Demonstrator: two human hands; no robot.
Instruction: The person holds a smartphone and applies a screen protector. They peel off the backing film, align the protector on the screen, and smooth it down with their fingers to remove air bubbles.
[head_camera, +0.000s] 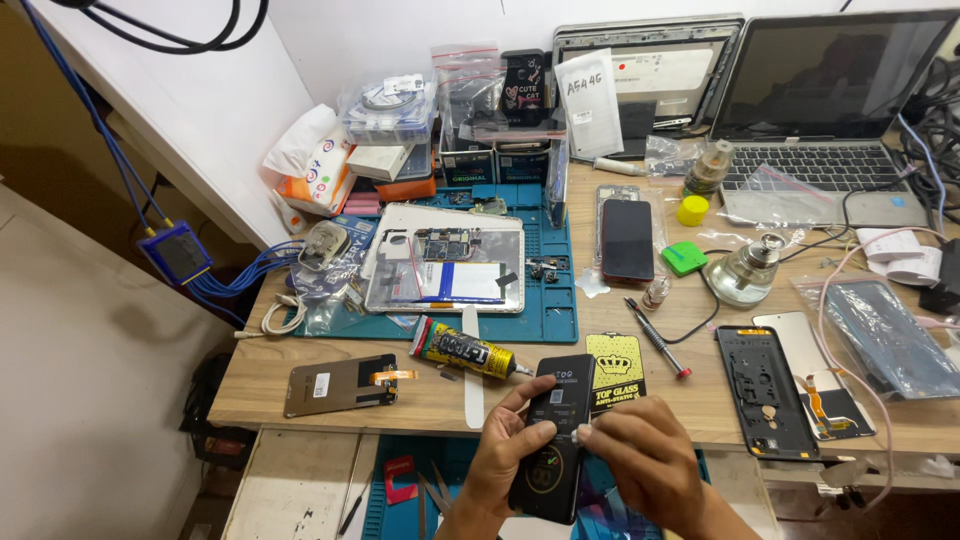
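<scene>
A black smartphone (556, 432) with stickers on its face lies in my left hand (497, 460), held at the front edge of the wooden table (330, 345). My right hand (645, 458) pinches a small white bit against the phone's right edge; I cannot tell what the bit is. Just behind the phone lie a black and yellow flat packet (618, 368) and a tube of glue (466, 351).
An opened tablet (447, 271) rests on a blue mat (556, 296). A dark phone (627, 239), a screwdriver (656, 339), a glass burner (744, 272), a phone frame (763, 389), a loose screen (338, 384) and a laptop (820, 120) crowd the table.
</scene>
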